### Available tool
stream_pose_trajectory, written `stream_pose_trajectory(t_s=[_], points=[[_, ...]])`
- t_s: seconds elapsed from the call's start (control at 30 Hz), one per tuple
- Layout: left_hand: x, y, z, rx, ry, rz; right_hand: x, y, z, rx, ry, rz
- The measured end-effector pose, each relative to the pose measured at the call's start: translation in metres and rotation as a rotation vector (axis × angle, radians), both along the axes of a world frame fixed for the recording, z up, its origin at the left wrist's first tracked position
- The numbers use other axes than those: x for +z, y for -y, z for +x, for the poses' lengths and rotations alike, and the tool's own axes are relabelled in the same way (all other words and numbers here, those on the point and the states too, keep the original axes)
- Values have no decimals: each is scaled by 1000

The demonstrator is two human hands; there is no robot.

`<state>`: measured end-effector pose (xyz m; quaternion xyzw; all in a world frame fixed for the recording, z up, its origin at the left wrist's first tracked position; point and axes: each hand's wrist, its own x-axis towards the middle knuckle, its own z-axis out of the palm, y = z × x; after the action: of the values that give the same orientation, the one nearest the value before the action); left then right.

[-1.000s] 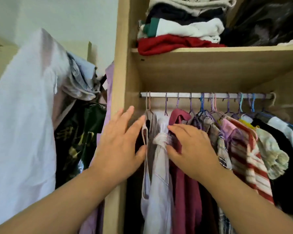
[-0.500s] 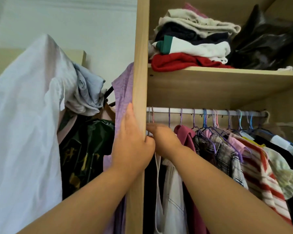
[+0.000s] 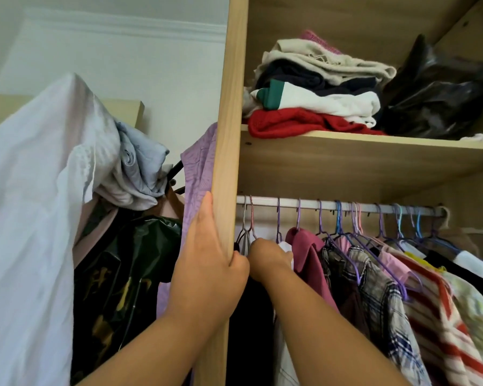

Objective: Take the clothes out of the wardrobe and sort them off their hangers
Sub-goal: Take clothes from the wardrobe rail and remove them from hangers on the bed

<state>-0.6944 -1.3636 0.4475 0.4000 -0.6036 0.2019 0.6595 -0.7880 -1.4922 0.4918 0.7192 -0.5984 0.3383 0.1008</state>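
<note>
A white rail (image 3: 304, 203) in the wardrobe carries several clothes on purple, blue and pink hangers: a maroon top (image 3: 307, 252), a plaid shirt (image 3: 374, 277), a red-striped top (image 3: 441, 316) and dark pieces further right. My left hand (image 3: 207, 263) grips the edge of the wooden side panel (image 3: 229, 107), thumb wrapped inside. My right hand (image 3: 268, 257) reaches in at the rail's left end, fingers curled around the neck of a pale garment (image 3: 286, 246) on its hanger; the fingertips are hidden.
The shelf (image 3: 346, 146) above holds a folded pile (image 3: 313, 107) and a black plastic bag (image 3: 435, 98). Left of the panel hang a big white garment (image 3: 31, 218), a lilac one (image 3: 201, 162) and a dark printed bag (image 3: 123, 274).
Both hands rose from the fronts of the hanging clothes. The left hand took hold of the side panel; the right moved up to the hanger necks. The view tilted upward.
</note>
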Motion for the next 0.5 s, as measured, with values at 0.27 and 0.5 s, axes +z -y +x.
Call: stream_pose_trajectory(t_s=[0.27, 0.5], points=[[3, 2, 2, 32, -25, -39, 1, 13, -8, -26, 188, -107], [2, 2, 1, 35, -28, -52, 17, 3, -32, -22, 41, -346]])
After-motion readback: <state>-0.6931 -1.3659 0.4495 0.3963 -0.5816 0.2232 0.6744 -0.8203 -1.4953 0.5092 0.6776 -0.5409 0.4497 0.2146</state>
